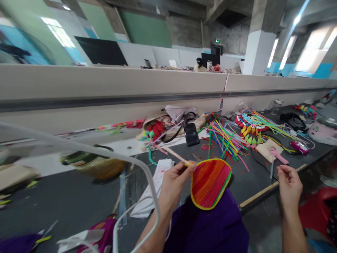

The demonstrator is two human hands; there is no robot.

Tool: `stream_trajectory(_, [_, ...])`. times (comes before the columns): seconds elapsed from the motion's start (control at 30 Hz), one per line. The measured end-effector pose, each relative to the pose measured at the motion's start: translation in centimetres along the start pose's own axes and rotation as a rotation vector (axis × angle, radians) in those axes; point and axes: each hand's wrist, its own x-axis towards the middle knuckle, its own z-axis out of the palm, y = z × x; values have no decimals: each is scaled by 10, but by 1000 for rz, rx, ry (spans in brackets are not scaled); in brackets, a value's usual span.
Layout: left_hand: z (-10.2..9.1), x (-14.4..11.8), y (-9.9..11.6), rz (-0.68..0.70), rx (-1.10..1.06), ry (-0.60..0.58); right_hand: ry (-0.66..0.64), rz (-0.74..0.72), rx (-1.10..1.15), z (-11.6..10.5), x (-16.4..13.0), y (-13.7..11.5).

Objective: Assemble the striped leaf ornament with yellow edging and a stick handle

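Observation:
My left hand [179,176] is closed, pinching the upper left corner of a rounded, striped craft piece [209,182] in red, orange and pink, edged in yellow with some green on the right. A pale twisted stem [175,153] runs up and left from that grip. The piece hangs above purple cloth [210,225] at my lap. Off to the right, past the table's wooden edge, my right hand [289,184] has thumb and fingertips pressed together; whatever may be between them is too small to make out. Nearest to it lies a pink glue gun [279,155] on a beige pad [264,150].
Loose coloured pipe cleaners [226,138] cover the table's middle, beside a black phone [191,134] and a cloth bag [155,123]. White paper [158,186] lies left of my arm. A white cable [154,186] loops across the foreground. A red stool [316,207] stands at right.

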Motion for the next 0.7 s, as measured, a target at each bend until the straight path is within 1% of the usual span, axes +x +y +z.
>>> stream_trajectory(0.07, [-1,-2,-2,-3,-7,36,23,28,-113,-18,10,25])
stream_trajectory(0.13, [-1,-4,-4,8,3,68,36,66,-185,-28,18,47])
stream_trajectory(0.2, [-2,-6,-5,12,-1,94,-20,143,-189,-29,23,63])
stream_trajectory(0.3, [-3,-9,-6,1,-54,147,-137,210,-189,-14,31,80])
stream_trajectory(0.37, [-4,-11,-9,-3,-114,189,-171,199,-238,-1,41,87])
stream_trajectory(0.47, [-5,-16,-16,-32,-212,234,-182,144,-408,10,65,92])
stream_trajectory(0.57, [-5,-22,-23,-92,-264,245,-230,54,-634,11,93,94])
stream_trajectory(0.7, [-4,-29,-33,-119,-246,243,-376,-26,-871,10,118,100])
